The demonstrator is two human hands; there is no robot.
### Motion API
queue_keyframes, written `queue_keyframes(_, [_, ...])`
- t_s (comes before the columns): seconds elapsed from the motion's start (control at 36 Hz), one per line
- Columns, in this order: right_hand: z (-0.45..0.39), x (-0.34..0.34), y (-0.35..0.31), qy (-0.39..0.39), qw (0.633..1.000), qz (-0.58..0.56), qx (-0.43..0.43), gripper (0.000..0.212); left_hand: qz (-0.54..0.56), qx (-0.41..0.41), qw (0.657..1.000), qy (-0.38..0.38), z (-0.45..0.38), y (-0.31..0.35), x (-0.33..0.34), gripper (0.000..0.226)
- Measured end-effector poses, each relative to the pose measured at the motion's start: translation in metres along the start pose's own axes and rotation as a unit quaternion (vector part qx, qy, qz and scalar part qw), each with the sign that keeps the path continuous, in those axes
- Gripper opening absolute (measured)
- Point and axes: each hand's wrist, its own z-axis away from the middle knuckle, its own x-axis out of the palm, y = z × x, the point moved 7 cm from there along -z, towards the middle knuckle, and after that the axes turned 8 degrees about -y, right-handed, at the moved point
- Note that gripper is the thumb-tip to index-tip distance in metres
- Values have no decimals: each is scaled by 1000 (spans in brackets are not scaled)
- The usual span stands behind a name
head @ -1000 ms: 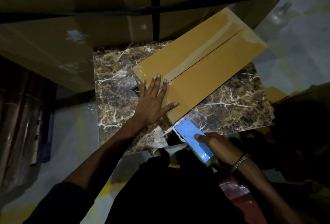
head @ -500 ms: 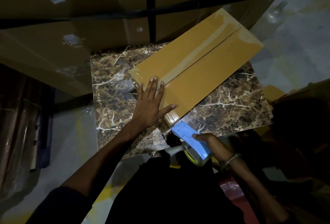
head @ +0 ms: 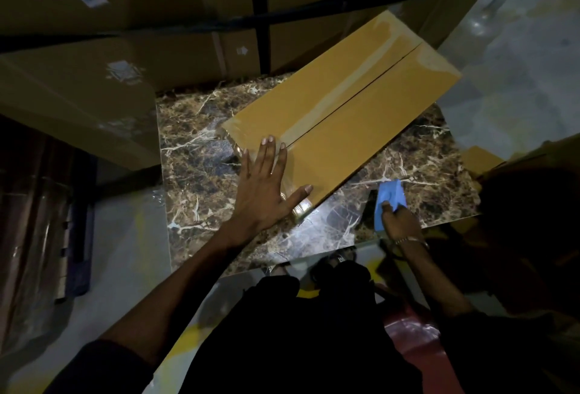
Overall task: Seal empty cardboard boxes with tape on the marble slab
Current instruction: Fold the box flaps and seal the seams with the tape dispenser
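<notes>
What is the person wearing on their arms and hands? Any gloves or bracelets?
No gloves: both hands are bare. The left hand has nothing on it, and that forearm is bare up to a dark sleeve near the upper arm. The right hand has a thin, light-coloured metal bracelet at the wrist. The right forearm is bare too; further up, the picture is too dark to tell.

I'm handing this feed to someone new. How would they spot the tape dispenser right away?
Find the dark brown, white-veined marble slab in the middle, where a long yellow-tan cardboard box lies diagonally. Just off the box's near long edge, toward the slab's near right corner, the right hand grips the tape dispenser. It is the only bright blue thing among browns and tans.
</notes>
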Motion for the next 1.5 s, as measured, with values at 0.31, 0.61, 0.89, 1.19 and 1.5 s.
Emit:
queue_keyframes(0.31, [-44, 12, 4, 56, 989, 135, -35, 53, -36, 42, 997, 46, 21, 21, 20, 107])
queue_keyframes(0.61, [73, -51, -124, 310, 906, 67, -280, 22, 26, 9, 998, 58, 32, 24, 22, 121])
queue_keyframes(0.89, [53, 4, -223, 187, 892, 68, -407, 43, 491, -264, 807, 195, 20, 44, 23, 84])
queue_keyframes(1.19, [43, 41, -219, 205, 887, 209, -357, 56, 635, -262, 686, 241, 15, 29, 50, 70])
queue_keyframes(1.5, [42, 41, -217, 203, 887, 223, -351, 54, 492, -247, 779, 300, -14, -31, -7, 80])
